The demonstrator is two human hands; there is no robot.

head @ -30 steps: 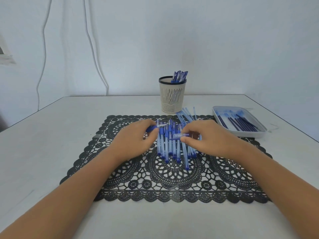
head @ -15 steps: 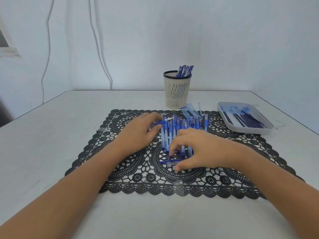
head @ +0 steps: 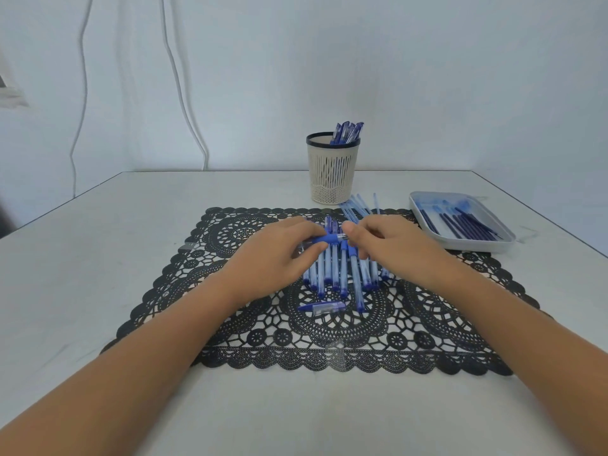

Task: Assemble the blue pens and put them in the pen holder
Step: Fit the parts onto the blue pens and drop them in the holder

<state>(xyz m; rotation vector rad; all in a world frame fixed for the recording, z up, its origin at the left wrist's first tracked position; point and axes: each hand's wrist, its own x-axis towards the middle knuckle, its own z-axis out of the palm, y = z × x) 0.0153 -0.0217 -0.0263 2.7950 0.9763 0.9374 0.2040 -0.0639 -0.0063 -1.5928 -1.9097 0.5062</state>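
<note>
Black lace mat on white table

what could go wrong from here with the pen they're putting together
1. The left hand and right hand hold the pen directly over the pile of barrels. A slipped part could fall among them and be hard to find.
2. The loose cap lies on the lace mat between the forearms. A wrist pulling back might knock it away.

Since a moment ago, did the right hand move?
Yes. The right hand moved farther out across the black mat, away from the loose cap, toward the pen holder.
</note>
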